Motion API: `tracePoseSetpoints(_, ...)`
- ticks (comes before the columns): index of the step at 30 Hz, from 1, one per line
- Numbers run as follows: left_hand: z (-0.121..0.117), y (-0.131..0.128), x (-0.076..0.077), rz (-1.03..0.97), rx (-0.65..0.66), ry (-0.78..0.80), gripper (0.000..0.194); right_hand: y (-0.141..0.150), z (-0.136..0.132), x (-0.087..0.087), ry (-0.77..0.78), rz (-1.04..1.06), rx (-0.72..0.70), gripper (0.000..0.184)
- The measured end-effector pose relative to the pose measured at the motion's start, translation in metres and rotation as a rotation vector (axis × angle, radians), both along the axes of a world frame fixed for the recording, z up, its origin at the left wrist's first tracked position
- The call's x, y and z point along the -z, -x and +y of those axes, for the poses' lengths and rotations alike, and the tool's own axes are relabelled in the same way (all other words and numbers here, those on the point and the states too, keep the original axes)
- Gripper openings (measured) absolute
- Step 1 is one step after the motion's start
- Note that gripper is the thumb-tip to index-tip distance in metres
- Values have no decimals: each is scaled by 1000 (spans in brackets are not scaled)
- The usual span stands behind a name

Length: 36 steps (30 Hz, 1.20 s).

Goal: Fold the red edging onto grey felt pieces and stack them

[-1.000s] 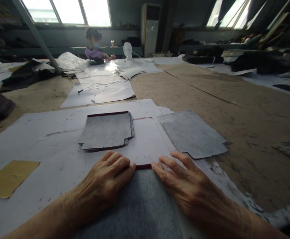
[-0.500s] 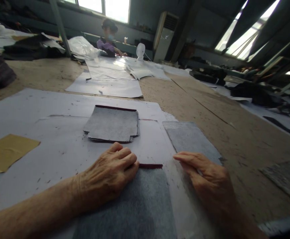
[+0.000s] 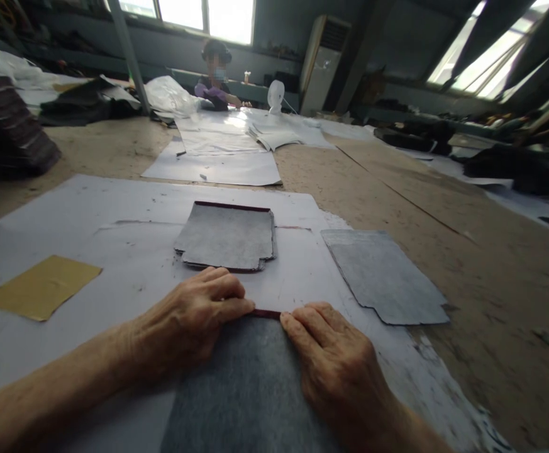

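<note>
A blue-grey sheet panel (image 3: 255, 384) with a narrow dark red folded edge (image 3: 267, 313) lies in front of me on white paper. My left hand (image 3: 194, 314) is closed at the left part of that edge, thumb along the fold and fingers curled. At the right end of the same edge, my right hand (image 3: 335, 352) is closed too, fingertips pressed on the fold. Just beyond my hands lies a stack of similar grey panels (image 3: 229, 236) with notched corners and a dark red far edge. The undersides of both hands are hidden.
Another grey panel pile (image 3: 387, 274) lies at right, a tan paper piece (image 3: 43, 286) at left. A dark layered stack (image 3: 7, 129) stands far left. Across the table a person (image 3: 215, 82) sits near a white fan (image 3: 275, 96) and a metal post (image 3: 130, 56).
My right hand has moved left from beside the right-hand panels onto the panel's red edge. My left hand stays at that edge. The view has shifted slightly.
</note>
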<state>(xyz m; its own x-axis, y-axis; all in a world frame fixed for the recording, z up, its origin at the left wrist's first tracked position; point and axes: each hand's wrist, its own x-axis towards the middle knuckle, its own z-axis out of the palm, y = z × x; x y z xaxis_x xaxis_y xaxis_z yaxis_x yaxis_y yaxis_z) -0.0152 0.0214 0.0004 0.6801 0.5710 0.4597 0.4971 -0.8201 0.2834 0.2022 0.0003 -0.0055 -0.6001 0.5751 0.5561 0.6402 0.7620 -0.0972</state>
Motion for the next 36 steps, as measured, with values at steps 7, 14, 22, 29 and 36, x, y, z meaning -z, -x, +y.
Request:
tracePoseSetpoints(7, -3, 7, 0, 16, 38, 36, 35, 0, 2, 0, -46, -57, -2, 36)
tracePoseSetpoints(14, -5, 8, 3, 95, 58, 18, 37, 4, 3, -9, -128, -256, -85, 34)
tracePoseSetpoints(22, -5, 5, 5, 73, 49, 36, 28, 32, 5, -16, -167, -201, -54, 34)
tracePoseSetpoints(29, -5, 25, -5, 21, 24, 159, 34, 29, 14, -3, -112, -64, -211, 33)
tracePoseSetpoints(36, -10, 35, -5, 0, -15, 160, 36, 26, 18, -1, -44, -9, -225, 31)
